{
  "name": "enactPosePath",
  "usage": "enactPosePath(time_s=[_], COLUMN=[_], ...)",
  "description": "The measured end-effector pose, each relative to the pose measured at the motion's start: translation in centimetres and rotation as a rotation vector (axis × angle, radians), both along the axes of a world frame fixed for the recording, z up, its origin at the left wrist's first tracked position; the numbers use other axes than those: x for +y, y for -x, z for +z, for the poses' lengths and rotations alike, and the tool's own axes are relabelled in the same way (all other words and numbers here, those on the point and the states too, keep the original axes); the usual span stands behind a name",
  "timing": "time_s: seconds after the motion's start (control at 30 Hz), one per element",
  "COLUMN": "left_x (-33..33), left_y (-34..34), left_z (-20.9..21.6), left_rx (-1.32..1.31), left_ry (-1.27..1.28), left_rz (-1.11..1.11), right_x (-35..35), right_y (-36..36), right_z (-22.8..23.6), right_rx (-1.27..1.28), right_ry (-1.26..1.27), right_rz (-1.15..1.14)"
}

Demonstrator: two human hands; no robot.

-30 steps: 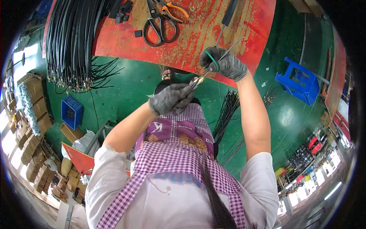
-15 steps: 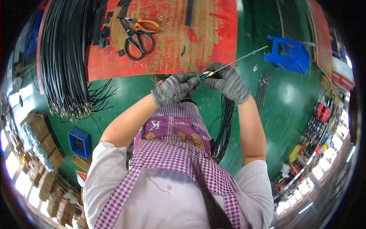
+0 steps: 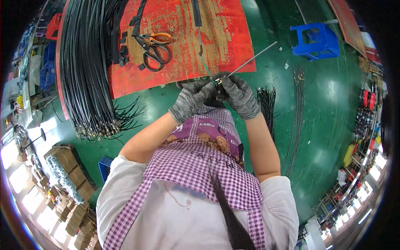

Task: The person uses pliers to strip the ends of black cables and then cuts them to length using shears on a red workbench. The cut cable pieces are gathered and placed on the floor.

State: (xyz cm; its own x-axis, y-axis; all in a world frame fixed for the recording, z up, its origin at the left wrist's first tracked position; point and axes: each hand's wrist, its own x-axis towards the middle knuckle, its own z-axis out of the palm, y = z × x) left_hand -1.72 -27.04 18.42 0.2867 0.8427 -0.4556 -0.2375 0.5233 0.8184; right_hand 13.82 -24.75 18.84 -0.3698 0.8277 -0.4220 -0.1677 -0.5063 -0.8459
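Both hands wear grey knitted gloves and meet just past the red bench's near edge. My left hand [image 3: 191, 99] is closed, its thumb and fingers pinching a small bunch with brass-coloured metal ends [image 3: 218, 81]; the fingers hide most of it. A thin green cord [image 3: 205, 66] runs from this bunch up to a dark bent tip on the bench. My right hand [image 3: 241, 98] is closed at the same spot, thumb beside the metal ends. From its fingers a straight thin grey rod [image 3: 255, 56] sticks out up to the right.
On the red worn bench [image 3: 183, 71] lie black-handled scissors [image 3: 156, 57], orange-handled pliers [image 3: 160, 38] and black pieces. Many black cables [image 3: 85, 71] hang over its left side. A blue stool [image 3: 315, 41] stands right; more cables [image 3: 298, 100] lie on the green floor.
The hands have drawn closer together around the metal ends, and the rod points more steeply upward. The whole view has shifted, with the bench and cables now further right at the left side.
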Motion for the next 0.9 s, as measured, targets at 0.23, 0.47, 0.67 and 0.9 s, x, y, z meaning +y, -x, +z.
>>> enactPosePath(time_s=[0.23,0.47,0.67,0.9], left_x=[-1.4,-2.6,-2.8,-2.3], left_y=[0.9,1.1,1.4,1.9], left_z=[0.0,0.6,-0.8,-1.3], left_rx=[0.214,0.422,0.174,-0.237], left_ry=[-0.353,-0.709,-0.738,0.001], left_rz=[-0.139,-0.31,-0.331,-0.576], right_x=[-0.5,-4.3,-5.7,-6.7], right_y=[-0.4,-0.3,0.2,-2.0], right_z=[1.5,-0.3,-0.8,-2.7], right_rx=[-0.016,0.101,-0.038,-0.286], right_ry=[-0.089,-0.204,-0.384,-0.627], right_rz=[0.131,0.184,0.089,0.165])
